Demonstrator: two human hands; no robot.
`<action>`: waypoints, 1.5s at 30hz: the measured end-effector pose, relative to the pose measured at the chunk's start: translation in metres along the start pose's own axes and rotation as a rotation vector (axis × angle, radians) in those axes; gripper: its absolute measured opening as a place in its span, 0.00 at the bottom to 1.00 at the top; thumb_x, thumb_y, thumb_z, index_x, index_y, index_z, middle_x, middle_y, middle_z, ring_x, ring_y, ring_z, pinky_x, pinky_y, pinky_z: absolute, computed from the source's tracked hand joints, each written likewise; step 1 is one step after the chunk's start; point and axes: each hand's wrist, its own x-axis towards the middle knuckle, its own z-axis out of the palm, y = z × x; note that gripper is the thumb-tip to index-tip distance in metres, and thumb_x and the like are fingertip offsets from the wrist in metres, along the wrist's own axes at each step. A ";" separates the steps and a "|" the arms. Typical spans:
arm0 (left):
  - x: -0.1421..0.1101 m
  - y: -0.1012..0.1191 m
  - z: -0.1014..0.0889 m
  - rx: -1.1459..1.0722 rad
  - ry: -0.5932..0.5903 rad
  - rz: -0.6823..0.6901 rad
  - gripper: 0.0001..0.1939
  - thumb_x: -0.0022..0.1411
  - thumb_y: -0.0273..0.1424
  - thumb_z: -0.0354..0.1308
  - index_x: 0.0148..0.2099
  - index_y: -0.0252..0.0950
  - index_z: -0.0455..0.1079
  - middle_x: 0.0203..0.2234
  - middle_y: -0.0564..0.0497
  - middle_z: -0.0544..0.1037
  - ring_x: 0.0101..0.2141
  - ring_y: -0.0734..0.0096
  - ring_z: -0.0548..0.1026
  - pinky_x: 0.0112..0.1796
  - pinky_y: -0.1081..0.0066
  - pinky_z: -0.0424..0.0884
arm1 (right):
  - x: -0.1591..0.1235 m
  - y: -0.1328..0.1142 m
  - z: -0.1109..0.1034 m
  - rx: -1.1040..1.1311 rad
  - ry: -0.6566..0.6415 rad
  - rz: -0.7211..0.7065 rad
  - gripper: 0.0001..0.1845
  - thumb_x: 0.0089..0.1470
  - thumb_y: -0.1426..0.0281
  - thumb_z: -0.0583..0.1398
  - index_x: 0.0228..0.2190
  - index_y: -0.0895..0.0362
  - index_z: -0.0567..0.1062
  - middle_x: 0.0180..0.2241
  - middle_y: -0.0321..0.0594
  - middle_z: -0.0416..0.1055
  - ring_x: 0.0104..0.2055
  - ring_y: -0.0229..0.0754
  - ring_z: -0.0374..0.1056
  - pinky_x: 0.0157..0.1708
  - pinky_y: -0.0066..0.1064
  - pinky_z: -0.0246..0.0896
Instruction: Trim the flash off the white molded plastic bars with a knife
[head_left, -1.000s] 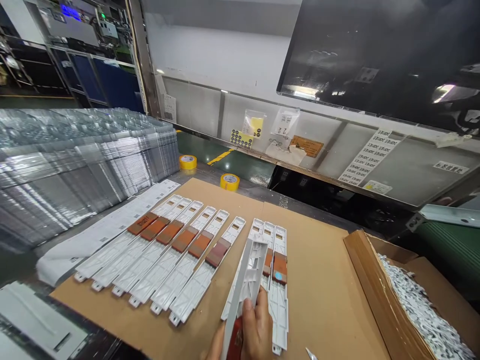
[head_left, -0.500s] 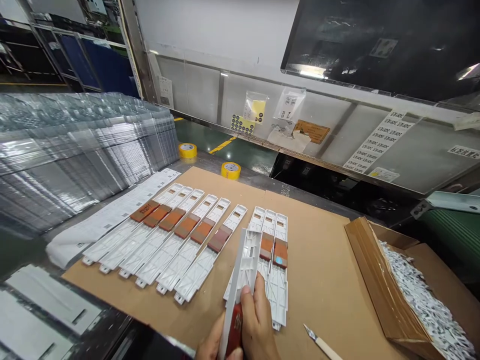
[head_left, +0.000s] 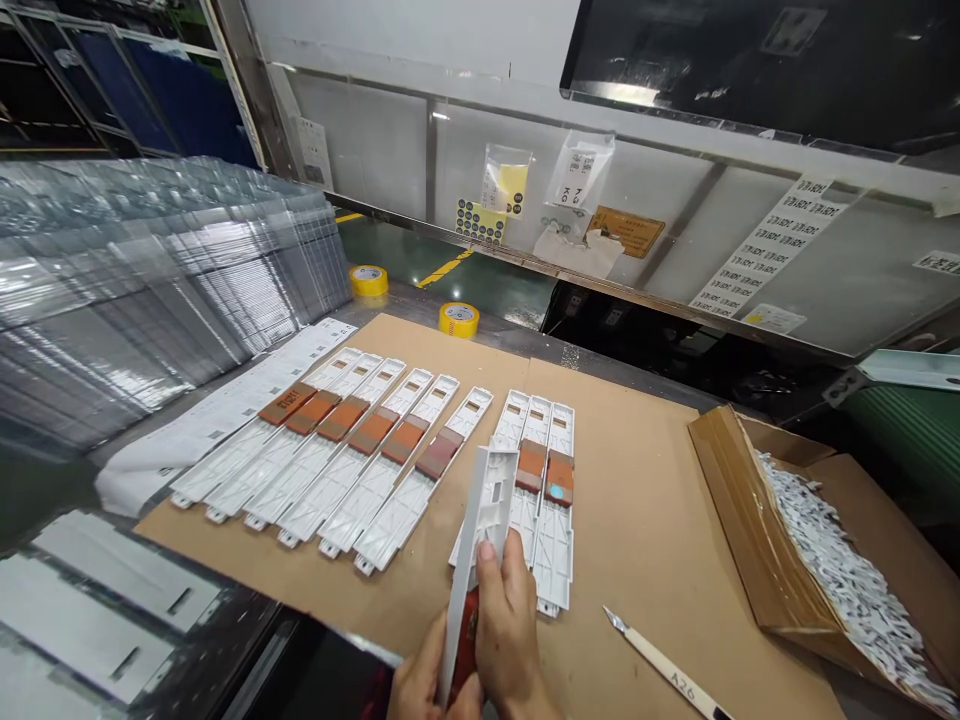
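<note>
My right hand grips a long white plastic strip with a red-brown patch, held tilted on its edge above the cardboard sheet. My left hand closes on the strip's near end from the left. Just beyond lie three white strips side by side with orange-brown patches. Further left lies a row of several similar strips. A craft knife marked A26 lies on the cardboard right of my hands.
A large stack of clear plastic trays fills the left. Two yellow tape rolls sit at the back. An open cardboard box of white scraps stands at the right. White paper sheets lie beside the strips.
The view has tipped down and pulled back, bringing both hands and the knife further into view. The held strip stays gripped and has come slightly toward me.
</note>
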 end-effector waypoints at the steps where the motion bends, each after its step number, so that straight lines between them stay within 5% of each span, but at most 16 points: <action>1: 0.001 0.001 0.000 0.012 0.016 0.011 0.22 0.54 0.44 0.55 0.49 0.41 0.69 0.38 0.49 0.79 0.37 0.62 0.77 0.38 0.73 0.72 | 0.000 -0.001 0.001 0.008 0.012 0.000 0.20 0.59 0.51 0.47 0.34 0.53 0.65 0.24 0.31 0.65 0.26 0.37 0.59 0.29 0.29 0.54; 8: 0.001 0.002 0.000 -0.019 0.036 0.025 0.21 0.55 0.45 0.55 0.47 0.39 0.70 0.39 0.47 0.79 0.39 0.61 0.76 0.40 0.72 0.70 | 0.002 0.004 0.007 0.010 0.027 0.014 0.19 0.58 0.50 0.48 0.30 0.53 0.64 0.20 0.28 0.62 0.23 0.36 0.57 0.25 0.29 0.51; 16: 0.015 0.017 -0.012 -0.519 -0.014 -0.343 0.26 0.53 0.46 0.58 0.50 0.37 0.69 0.47 0.44 0.75 0.51 0.55 0.69 0.51 0.62 0.65 | 0.015 0.007 -0.002 0.143 -0.064 0.119 0.26 0.58 0.50 0.47 0.36 0.57 0.73 0.33 0.41 0.72 0.37 0.43 0.68 0.35 0.31 0.62; 23: 0.018 0.026 -0.019 -0.557 -0.165 -0.495 0.31 0.47 0.46 0.63 0.49 0.33 0.65 0.38 0.41 0.77 0.35 0.58 0.76 0.35 0.62 0.72 | 0.010 0.002 -0.013 0.117 -0.170 0.095 0.26 0.59 0.49 0.45 0.27 0.56 0.69 0.23 0.35 0.67 0.27 0.40 0.64 0.29 0.30 0.60; 28: 0.016 0.030 -0.009 -0.580 -0.220 -0.260 0.27 0.53 0.42 0.60 0.52 0.34 0.64 0.45 0.42 0.75 0.47 0.56 0.71 0.49 0.60 0.65 | 0.001 0.013 -0.010 -0.022 -0.067 0.023 0.23 0.59 0.50 0.46 0.27 0.54 0.66 0.26 0.34 0.66 0.30 0.39 0.62 0.33 0.30 0.56; 31: 0.010 0.024 -0.004 -0.434 -0.153 -0.185 0.26 0.53 0.43 0.59 0.51 0.34 0.66 0.45 0.41 0.75 0.48 0.53 0.71 0.46 0.61 0.67 | -0.004 0.020 -0.003 -0.166 0.009 -0.052 0.21 0.61 0.53 0.46 0.23 0.53 0.62 0.21 0.31 0.61 0.24 0.37 0.57 0.28 0.29 0.51; 35: 0.014 0.014 -0.007 -0.386 -0.079 -0.191 0.28 0.53 0.45 0.58 0.52 0.34 0.65 0.45 0.42 0.76 0.46 0.55 0.73 0.45 0.62 0.69 | 0.007 0.019 0.003 -0.250 -0.067 -0.163 0.23 0.63 0.56 0.43 0.24 0.54 0.63 0.21 0.32 0.63 0.23 0.36 0.59 0.25 0.27 0.52; 38: 0.042 0.019 -0.023 -0.349 -0.086 -0.108 0.28 0.55 0.45 0.57 0.53 0.35 0.64 0.48 0.42 0.74 0.50 0.56 0.70 0.51 0.61 0.65 | 0.024 0.018 -0.004 -0.326 -0.100 -0.288 0.26 0.65 0.62 0.34 0.34 0.55 0.67 0.28 0.35 0.68 0.29 0.37 0.65 0.29 0.27 0.57; 40: 0.069 0.027 -0.037 -0.223 -0.104 -0.031 0.27 0.56 0.45 0.56 0.53 0.34 0.65 0.49 0.43 0.73 0.52 0.56 0.67 0.54 0.61 0.61 | 0.031 0.024 -0.011 -0.433 -0.096 -0.408 0.20 0.64 0.61 0.41 0.38 0.55 0.69 0.32 0.38 0.69 0.34 0.40 0.65 0.33 0.30 0.58; 43: 0.112 0.034 -0.052 -0.047 -0.105 0.019 0.32 0.57 0.47 0.53 0.58 0.32 0.58 0.52 0.41 0.70 0.56 0.58 0.63 0.55 0.61 0.59 | 0.035 0.047 -0.016 -0.608 -0.092 -0.592 0.12 0.48 0.59 0.61 0.30 0.55 0.72 0.31 0.41 0.69 0.35 0.48 0.63 0.36 0.38 0.57; 45: 0.135 0.034 -0.054 0.025 -0.091 0.014 0.36 0.58 0.49 0.50 0.60 0.31 0.53 0.54 0.39 0.68 0.57 0.59 0.62 0.55 0.61 0.60 | 0.034 0.065 -0.014 -0.697 -0.062 -0.692 0.04 0.44 0.69 0.62 0.24 0.55 0.71 0.28 0.42 0.69 0.33 0.49 0.62 0.35 0.40 0.57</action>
